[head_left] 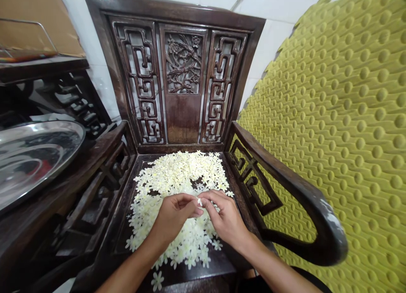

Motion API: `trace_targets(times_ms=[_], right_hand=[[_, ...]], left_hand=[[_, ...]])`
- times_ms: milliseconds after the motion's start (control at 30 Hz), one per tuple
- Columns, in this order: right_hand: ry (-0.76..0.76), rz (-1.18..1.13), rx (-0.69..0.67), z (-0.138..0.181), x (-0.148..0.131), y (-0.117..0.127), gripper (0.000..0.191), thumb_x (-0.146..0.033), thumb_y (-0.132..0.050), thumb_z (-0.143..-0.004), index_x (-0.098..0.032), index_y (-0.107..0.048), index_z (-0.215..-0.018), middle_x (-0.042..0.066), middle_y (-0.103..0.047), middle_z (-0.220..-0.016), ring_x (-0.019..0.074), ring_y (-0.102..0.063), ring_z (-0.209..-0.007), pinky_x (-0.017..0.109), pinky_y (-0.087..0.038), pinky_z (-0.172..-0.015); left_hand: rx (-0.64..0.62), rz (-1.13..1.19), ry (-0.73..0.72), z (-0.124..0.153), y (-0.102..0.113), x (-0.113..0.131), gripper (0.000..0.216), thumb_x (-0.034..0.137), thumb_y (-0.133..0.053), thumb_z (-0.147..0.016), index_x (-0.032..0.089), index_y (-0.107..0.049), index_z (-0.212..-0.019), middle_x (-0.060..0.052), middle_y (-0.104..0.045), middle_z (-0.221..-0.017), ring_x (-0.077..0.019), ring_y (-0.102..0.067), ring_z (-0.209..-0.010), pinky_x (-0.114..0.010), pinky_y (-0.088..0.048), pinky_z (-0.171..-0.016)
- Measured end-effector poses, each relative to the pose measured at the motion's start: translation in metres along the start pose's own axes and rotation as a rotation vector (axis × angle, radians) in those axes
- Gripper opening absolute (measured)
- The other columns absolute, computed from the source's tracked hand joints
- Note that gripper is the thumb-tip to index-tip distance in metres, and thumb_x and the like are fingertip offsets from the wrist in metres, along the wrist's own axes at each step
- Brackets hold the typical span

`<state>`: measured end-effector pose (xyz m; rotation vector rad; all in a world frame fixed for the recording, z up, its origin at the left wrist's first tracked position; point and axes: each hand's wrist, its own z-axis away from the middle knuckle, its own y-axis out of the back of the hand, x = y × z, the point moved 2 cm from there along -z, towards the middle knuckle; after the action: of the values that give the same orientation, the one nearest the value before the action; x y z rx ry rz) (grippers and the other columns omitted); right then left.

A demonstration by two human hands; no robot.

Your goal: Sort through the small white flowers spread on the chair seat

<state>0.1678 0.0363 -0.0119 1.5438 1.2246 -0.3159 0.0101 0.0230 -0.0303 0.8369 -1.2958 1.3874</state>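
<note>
The left hand [174, 217] and right hand [226, 217] are held low over the seat, both partly closed, with their fingertips [207, 198] meeting on a small white blossom [199, 202] that appears pinched between them. Beneath the hands, a loose heap of cream-white, star-shaped blossoms [177, 174] covers most of the chair seat [122, 238], and a single blossom [157, 280] lies apart at the near edge. The blossoms are judged to be very light, soft and easily torn or bruised. A single blossom would be best taken with a gentle fingertip pinch at its centre, not by one petal, and the loose heap would likely shift if brushed.

The seat belongs to a dark carved wooden armchair [183, 119]. Its far backrest has fretwork panels on either side of a bird-and-branch carving [183, 64]. A curved armrest [304, 187] stands at the right, with a yellow-green dimpled foam mat [349, 115] beyond it. To the left, a stainless steel tray [34, 157] rests near dark carved furniture [72, 94]. A cardboard sheet [31, 14] and a white tiled wall [95, 39] lie far left.
</note>
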Motion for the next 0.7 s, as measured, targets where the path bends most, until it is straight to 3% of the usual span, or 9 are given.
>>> trace_targets(times_ms=[200, 500, 700], right_hand=[[-0.02, -0.021, 0.055, 0.0006, -0.0012, -0.0001, 0.02, -0.019, -0.05, -0.096, -0.022, -0.069, -0.098, 0.005, -0.065, -0.092, 0.0189, -0.061, -0.089, 0.03, -0.046, -0.079], [-0.237, -0.153, 0.108, 0.0048, 0.0041, -0.0068, 0.013, -0.03, -0.058, -0.093, -0.019, -0.064, -0.096, 0.002, -0.068, -0.081, 0.0152, -0.063, -0.074, 0.024, -0.049, -0.066], [-0.148, -0.088, 0.045, 0.0028, 0.0018, -0.0043, 0.014, -0.026, -0.058, -0.093, -0.021, -0.07, -0.099, 0.004, -0.071, -0.091, 0.017, -0.066, -0.084, 0.026, -0.05, -0.074]], left_hand=[[0.005, -0.025, -0.052, 0.0002, -0.0011, -0.001, 0.019, 0.033, -0.072, -0.08, 0.014, -0.074, -0.083, -0.004, -0.073, -0.073, -0.0169, -0.069, -0.071, -0.032, -0.058, -0.076], [0.035, -0.035, -0.127, -0.0006, -0.0052, -0.0008, 0.014, 0.029, -0.072, -0.08, 0.015, -0.071, -0.077, -0.002, -0.071, -0.07, -0.0128, -0.064, -0.067, -0.025, -0.055, -0.071], [0.042, -0.079, -0.135, 0.0019, -0.0047, -0.0001, 0.017, 0.03, -0.067, -0.083, 0.014, -0.071, -0.082, -0.004, -0.071, -0.073, -0.0149, -0.065, -0.067, -0.029, -0.056, -0.071]])
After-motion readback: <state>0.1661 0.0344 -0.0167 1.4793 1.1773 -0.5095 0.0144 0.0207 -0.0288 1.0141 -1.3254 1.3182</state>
